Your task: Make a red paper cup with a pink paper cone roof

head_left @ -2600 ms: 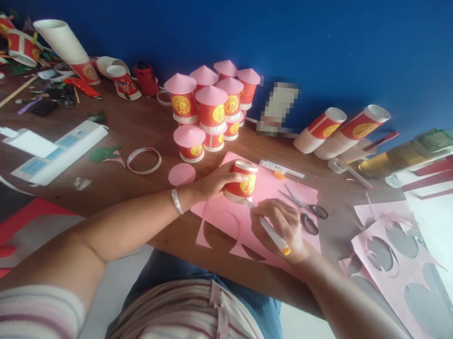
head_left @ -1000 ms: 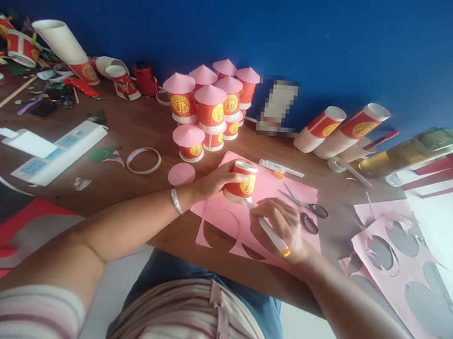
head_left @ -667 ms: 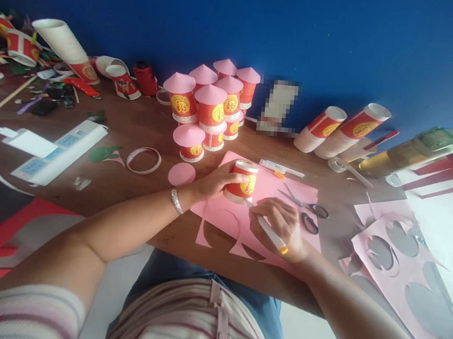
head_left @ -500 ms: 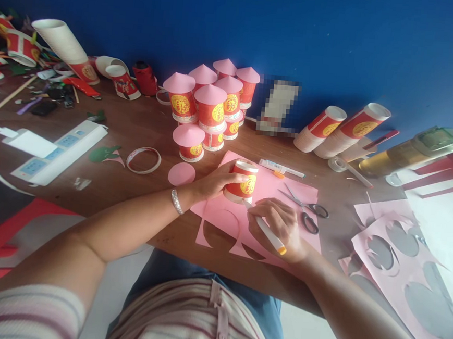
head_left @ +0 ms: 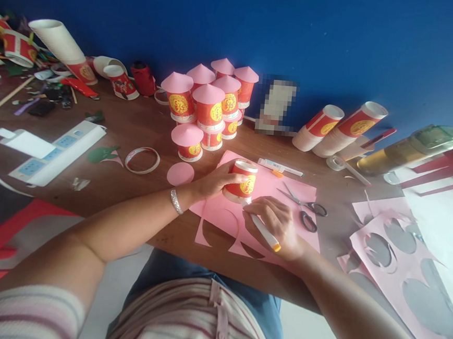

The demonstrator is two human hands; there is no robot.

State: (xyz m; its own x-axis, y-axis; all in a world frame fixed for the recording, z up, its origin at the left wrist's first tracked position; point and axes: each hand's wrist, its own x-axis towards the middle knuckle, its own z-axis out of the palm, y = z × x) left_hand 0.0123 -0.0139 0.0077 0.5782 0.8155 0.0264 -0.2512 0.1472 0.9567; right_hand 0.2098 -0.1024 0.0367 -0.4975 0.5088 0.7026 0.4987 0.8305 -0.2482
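My left hand (head_left: 214, 182) clasps the cup (head_left: 242, 189), best held still, while my right hand (head_left: 276, 221) grips the pen (head_left: 265, 232) at the cup's five o'clock.

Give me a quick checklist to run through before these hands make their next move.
1. Red paper cup with yellow emblem held: left hand's fingers grip it. Ok.
2. White marker with orange end held: right hand's fingers grip it. Ok.
3. Marker touching cup: they come together near the lower rim, but contact is unclear. Cannot tell.
4. Black-handled metal scissors closed: the blades look parted. Not ok.
5. Small orange cap-like piece findable: in plain sight. Ok.
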